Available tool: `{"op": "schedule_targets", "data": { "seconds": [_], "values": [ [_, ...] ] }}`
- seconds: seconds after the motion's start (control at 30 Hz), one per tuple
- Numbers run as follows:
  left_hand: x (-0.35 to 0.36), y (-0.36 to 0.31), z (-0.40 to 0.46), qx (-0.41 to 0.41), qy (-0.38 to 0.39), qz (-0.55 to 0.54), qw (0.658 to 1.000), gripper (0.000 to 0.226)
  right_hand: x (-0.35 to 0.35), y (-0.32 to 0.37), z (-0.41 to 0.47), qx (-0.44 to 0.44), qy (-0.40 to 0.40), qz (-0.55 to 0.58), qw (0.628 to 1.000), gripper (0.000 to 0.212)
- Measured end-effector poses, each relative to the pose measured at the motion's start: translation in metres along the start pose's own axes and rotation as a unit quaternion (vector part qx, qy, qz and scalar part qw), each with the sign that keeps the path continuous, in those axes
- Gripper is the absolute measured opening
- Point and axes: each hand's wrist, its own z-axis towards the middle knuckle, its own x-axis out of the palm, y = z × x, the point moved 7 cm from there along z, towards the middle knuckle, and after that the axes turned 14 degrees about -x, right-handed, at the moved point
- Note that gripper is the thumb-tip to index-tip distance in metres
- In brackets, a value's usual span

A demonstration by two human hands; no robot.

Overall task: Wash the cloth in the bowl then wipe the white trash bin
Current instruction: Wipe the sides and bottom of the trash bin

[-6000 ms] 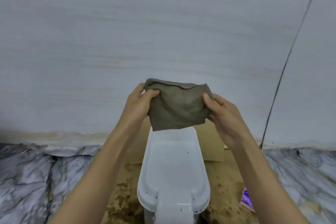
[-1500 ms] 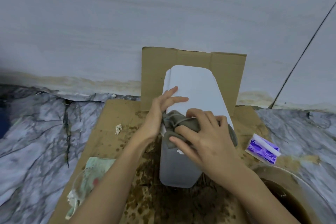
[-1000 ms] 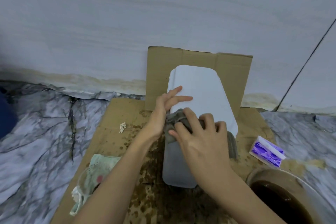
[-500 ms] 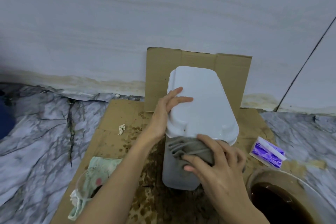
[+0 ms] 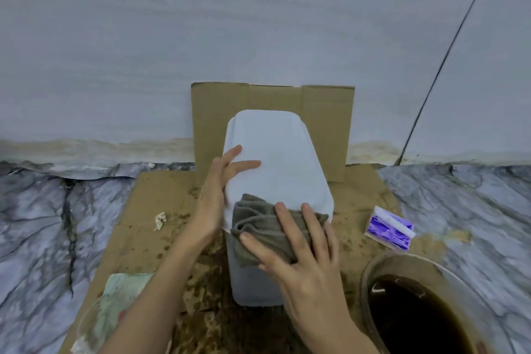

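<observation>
On stained cardboard point(image 5: 149, 204) by the wall, the white bin point(image 5: 273, 158) is being steadied by the flat, open left hand point(image 5: 218, 195) while the grey cloth point(image 5: 258, 227) is being pressed across its front edge by the right hand point(image 5: 304, 256), fingers spread. Pushed too hard, the light bin could be tipped toward the bowl point(image 5: 370, 270) of brown water alongside.

Bowl point(image 5: 373, 270) and pale rag point(image 5: 115, 299) — both cropped by bottom edge

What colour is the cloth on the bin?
Grey-brown cloth, shown in the head view.
</observation>
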Motion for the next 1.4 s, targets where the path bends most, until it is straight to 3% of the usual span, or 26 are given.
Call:
{"op": "schedule_targets", "data": {
  "seconds": [0.1,0.17,0.23,0.33,0.43,0.57,0.7,0.77,0.83,0.93,1.1,1.27,1.4],
  "values": [
    [-0.001,0.0,-0.017,0.056,-0.066,0.014,0.996,0.055,0.0,-0.014,-0.006,0.033,-0.035,0.041,0.998,0.045],
    [-0.002,-0.001,-0.041,0.187,-0.138,0.12,0.965,0.046,-0.001,-0.032,0.001,0.101,-0.076,0.134,0.983,0.045],
    [0.007,0.006,-0.054,0.272,-0.149,0.22,0.925,0.042,0.0,-0.057,0.016,0.174,-0.122,0.205,0.955,0.044],
    [0.013,0.0,-0.037,0.283,-0.154,0.297,0.899,0.045,0.006,-0.101,0.039,0.272,-0.184,0.289,0.899,0.045],
    [0.018,-0.026,-0.006,0.259,-0.154,0.302,0.905,0.041,0.011,-0.129,0.055,0.296,-0.227,0.353,0.858,0.041],
    [0.02,-0.051,0.033,0.22,-0.175,0.275,0.92,0.032,0.039,-0.118,0.035,0.27,-0.227,0.317,0.88,0.041],
    [0.019,-0.069,0.075,0.18,-0.176,0.271,0.929,0.032,0.108,-0.084,-0.012,0.28,-0.062,0.276,0.917,0.041],
    [0.019,-0.073,0.09,0.167,-0.167,0.271,0.933,0.033,0.127,-0.08,-0.025,0.251,-0.006,0.156,0.955,0.047],
    [0.02,-0.075,0.101,0.16,-0.152,0.269,0.938,0.034,0.128,-0.09,-0.014,0.244,0.002,0.033,0.969,0.053],
    [0.024,-0.077,0.109,0.156,-0.133,0.274,0.94,0.034,0.115,-0.098,0.031,0.228,-0.031,-0.06,0.971,0.057],
    [0.022,-0.079,0.12,0.145,-0.097,0.254,0.951,0.033,0.109,-0.105,0.095,0.264,-0.087,-0.053,0.959,0.055],
    [0.009,-0.085,0.123,0.144,-0.067,0.247,0.956,0.033,0.15,-0.07,0.04,0.085,-0.02,-0.121,0.989,0.05],
    [0.013,-0.083,0.123,0.116,-0.034,0.251,0.96,0.029,0.14,-0.075,0.034,0.079,-0.025,-0.142,0.986,0.048]
  ]
}}
